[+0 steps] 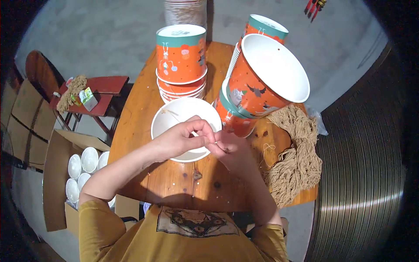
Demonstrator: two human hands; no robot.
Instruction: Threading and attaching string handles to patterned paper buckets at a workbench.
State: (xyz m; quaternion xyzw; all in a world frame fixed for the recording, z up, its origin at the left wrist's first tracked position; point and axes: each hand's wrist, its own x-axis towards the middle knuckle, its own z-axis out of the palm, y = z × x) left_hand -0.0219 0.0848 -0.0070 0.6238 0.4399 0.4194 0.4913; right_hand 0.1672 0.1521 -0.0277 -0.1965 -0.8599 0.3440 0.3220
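Note:
My left hand (190, 139) and my right hand (232, 152) meet over the near rim of a white-lined paper bucket (163, 124). Fingertips of both hands are pinched together; a tiny pale bit shows between them, too small to name. Inside the bucket, near its far left wall, lies a thin tan strand (171, 114). To the right of my right hand a loose loop of twine (268, 148) rests on the table, beside a large hank of tan twine (299, 161).
Behind the bucket stands a stack of orange paper buckets (181, 56). A tilted orange bucket (257, 83) leans on more at the right. All are on the wooden table (174, 192). A cardboard box (56, 183) with several white cups stands left, near a red bench (102, 100).

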